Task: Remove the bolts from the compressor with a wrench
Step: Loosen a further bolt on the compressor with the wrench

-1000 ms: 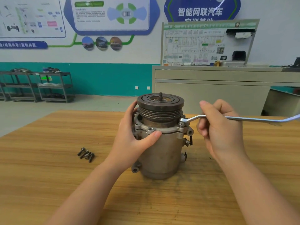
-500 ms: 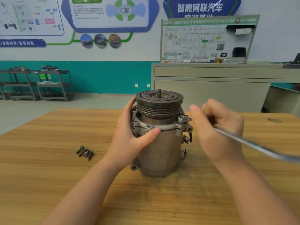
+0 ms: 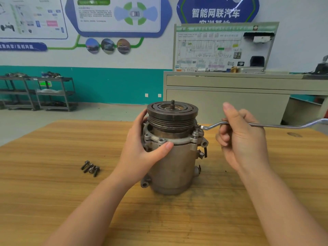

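One compressor (image 3: 173, 153) is standing upright on the wood-grain bench (image 3: 53, 192), a dull grey metal cylinder with a dark, ribbed pulley on top and a short threaded stud poking up from the middle. Four loose bolts (image 3: 90, 168), dark and short, are lying bunched together on the bench to the left of the compressor, well apart from it. One wrench (image 3: 262, 125), a slim shiny steel bar with cranked ends, is reaching out to the right of the compressor, its near end sitting at a bolt (image 3: 195, 134) on the compressor's right flange. The left hand (image 3: 142, 153) is wrapping around the compressor's left side, thumb pressing across the front just below the flange. The right hand (image 3: 243, 137) is curling its fingers around the wrench shaft to the right of the compressor, index finger sticking up straight.
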`<state>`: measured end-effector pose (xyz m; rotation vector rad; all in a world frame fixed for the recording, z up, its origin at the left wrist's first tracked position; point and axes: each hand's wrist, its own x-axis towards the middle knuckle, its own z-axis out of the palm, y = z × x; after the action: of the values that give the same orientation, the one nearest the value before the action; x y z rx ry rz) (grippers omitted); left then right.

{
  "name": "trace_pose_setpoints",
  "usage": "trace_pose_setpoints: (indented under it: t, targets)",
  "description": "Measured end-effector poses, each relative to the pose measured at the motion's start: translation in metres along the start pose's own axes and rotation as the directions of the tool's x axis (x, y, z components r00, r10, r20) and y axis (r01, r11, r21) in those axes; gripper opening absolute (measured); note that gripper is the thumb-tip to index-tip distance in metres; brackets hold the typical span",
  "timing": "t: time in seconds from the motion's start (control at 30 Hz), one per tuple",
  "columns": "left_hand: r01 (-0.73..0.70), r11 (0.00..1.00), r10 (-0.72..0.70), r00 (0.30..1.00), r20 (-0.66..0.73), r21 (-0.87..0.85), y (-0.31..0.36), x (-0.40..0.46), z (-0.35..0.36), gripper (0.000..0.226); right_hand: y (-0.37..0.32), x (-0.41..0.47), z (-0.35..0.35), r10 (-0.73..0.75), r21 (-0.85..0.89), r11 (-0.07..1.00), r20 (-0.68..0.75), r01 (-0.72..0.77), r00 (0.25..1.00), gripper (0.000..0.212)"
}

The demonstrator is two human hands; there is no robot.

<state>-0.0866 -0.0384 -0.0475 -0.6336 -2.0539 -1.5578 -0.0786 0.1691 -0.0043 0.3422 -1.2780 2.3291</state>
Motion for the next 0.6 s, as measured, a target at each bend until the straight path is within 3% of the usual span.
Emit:
trace_pose_setpoints:
  t: [0.13,0.2,0.27,0.37,0.43,0.47,0.53,0.6]
  targets:
    - [-0.005,1.000,0.005,1.000,0.008,-0.008,0.001,0.001,0.001,0.082,0.002,-0.011,0.011,-0.140,-0.224,0.964,0.043,0.146,0.989,0.043]
    - [-0.003,1.000,0.003,1.000,0.007,-0.012,0.001,0.001,0.000,0.083,0.001,-0.019,0.014,-0.274,-0.374,0.883,0.084,0.285,0.958,0.045]
    - [-0.002,1.000,0.003,1.000,0.007,-0.015,0.001,0.001,0.000,0.085,0.005,-0.026,0.015,-0.459,-0.511,0.712,0.180,0.482,0.870,0.048]
    - [-0.016,1.000,0.016,1.000,0.005,-0.024,0.000,0.000,0.000,0.085,0.013,-0.035,0.023,-0.652,-0.602,0.357,0.387,0.714,0.652,0.047]
    - [-0.013,1.000,0.013,1.000,0.009,-0.021,0.000,0.001,0.000,0.084,0.016,-0.037,0.024,-0.673,-0.576,0.268,0.461,0.772,0.578,0.047]
    - [-0.011,1.000,0.011,1.000,0.010,-0.024,0.000,0.001,0.000,0.083,0.016,-0.035,0.022,-0.663,-0.562,0.327,0.436,0.759,0.608,0.048]
    - [-0.006,0.999,0.006,1.000,0.004,-0.032,0.000,0.000,-0.001,0.084,0.015,-0.027,0.016,-0.587,-0.487,0.571,0.320,0.661,0.743,0.048]
    - [0.004,0.999,-0.004,1.000,0.002,-0.032,0.000,0.000,-0.001,0.084,0.011,-0.016,0.009,-0.400,-0.363,0.818,0.199,0.446,0.895,0.045]
